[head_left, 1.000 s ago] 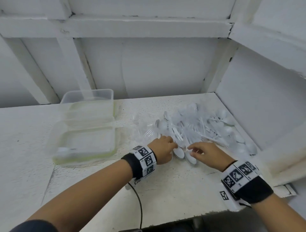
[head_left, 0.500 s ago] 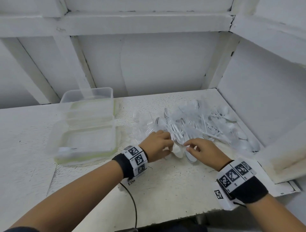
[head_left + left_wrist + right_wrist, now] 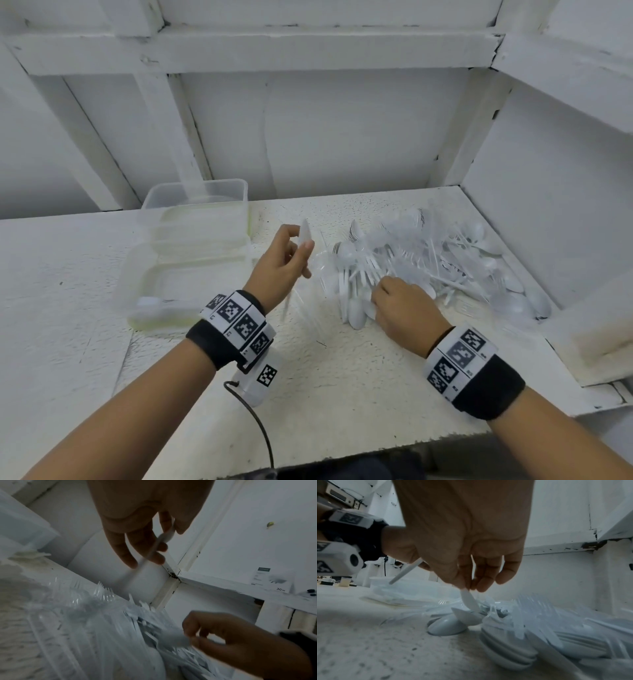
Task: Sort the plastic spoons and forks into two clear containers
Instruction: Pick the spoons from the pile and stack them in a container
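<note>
The left hand [image 3: 281,263] is lifted above the rough, white-painted counter [image 3: 342,377] and pinches a thin white plastic spoon [image 3: 304,236] between thumb and fingers, bowl upward. The right hand [image 3: 404,308] is low at the near edge of the pile of spoons and forks [image 3: 428,260], its fingertips closed on a smooth spoon piece [image 3: 470,600]. Two clear, rectangular containers [image 3: 191,253] with soft rounded corners stand just left of the left hand, touching each other.
</note>
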`<state>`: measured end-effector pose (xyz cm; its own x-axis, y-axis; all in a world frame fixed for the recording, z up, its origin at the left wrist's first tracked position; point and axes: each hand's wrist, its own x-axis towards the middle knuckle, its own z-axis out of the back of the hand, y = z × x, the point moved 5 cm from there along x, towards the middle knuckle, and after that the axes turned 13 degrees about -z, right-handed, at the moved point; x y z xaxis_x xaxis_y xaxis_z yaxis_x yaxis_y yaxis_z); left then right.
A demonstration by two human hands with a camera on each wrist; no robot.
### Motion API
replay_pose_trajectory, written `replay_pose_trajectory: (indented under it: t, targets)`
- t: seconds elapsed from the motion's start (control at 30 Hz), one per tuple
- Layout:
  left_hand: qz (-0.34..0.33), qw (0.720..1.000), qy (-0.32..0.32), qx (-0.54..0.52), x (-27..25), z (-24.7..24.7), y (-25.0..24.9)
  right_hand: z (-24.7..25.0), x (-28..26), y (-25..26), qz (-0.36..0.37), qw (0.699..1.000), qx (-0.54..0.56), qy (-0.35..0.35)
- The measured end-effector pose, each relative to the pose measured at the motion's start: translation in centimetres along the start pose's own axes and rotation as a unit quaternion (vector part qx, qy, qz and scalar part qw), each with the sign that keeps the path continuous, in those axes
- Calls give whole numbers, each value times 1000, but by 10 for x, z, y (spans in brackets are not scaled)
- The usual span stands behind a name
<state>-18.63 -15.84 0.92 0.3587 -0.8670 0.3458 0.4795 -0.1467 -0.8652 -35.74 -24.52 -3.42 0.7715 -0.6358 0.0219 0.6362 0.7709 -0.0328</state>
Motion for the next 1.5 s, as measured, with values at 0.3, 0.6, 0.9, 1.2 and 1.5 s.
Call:
replay_pose_trajectory:
  t: [0.3, 0.6, 0.9, 1.2, 1.5]
  targets:
    - [5, 964, 201, 176, 7, -48, 15, 46, 4, -24, -132, 927, 336, -106]
    - [-153, 753, 522, 370, -17, -134, 6, 78, 0, -59, -238, 770, 555, -203]
    - [-193, 888, 365, 204, -10, -108, -16, 87, -4, -59, -161, 759, 589, -225]
    - [74, 984, 44, -159, 13, -28, -13, 26, -17, -44, -88, 961, 257, 56]
    - [137, 983, 14, -124, 5, -24, 14, -21, -42, -53, -116, 983, 19, 143]
